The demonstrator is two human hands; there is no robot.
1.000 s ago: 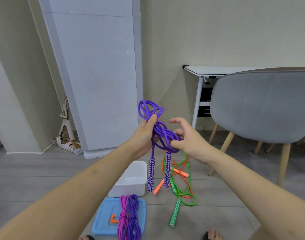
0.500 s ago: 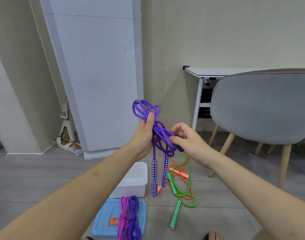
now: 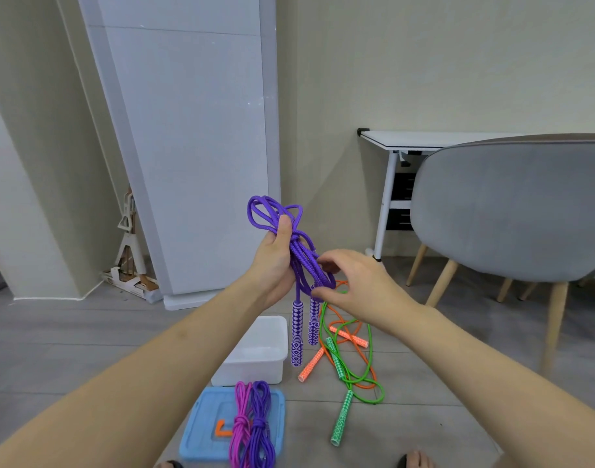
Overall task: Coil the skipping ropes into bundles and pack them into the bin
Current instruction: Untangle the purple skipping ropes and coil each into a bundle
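Observation:
My left hand (image 3: 276, 261) grips a purple skipping rope (image 3: 301, 255) folded into loops, thumb pressed on the strands; loops stick out above the fist. Its two purple-white handles (image 3: 303, 332) hang below. My right hand (image 3: 357, 285) pinches the lower loops of that rope between thumb and fingers. On the floor stands an open white bin (image 3: 259, 352). Beside it lie a loose green rope (image 3: 352, 369) and a loose orange rope (image 3: 343, 336), tangled together. A magenta bundle (image 3: 240, 423) and a purple bundle (image 3: 260, 423) lie coiled on the blue lid (image 3: 201, 430).
A grey chair (image 3: 512, 211) on wooden legs stands at the right, a white desk (image 3: 424, 140) behind it. A tall white panel (image 3: 194, 146) leans on the wall at the left. Toes (image 3: 416, 459) show at the bottom edge.
My left hand has tilted the purple loops further left. My right hand has slid lower along the rope, and the handles hang closer to the bin.

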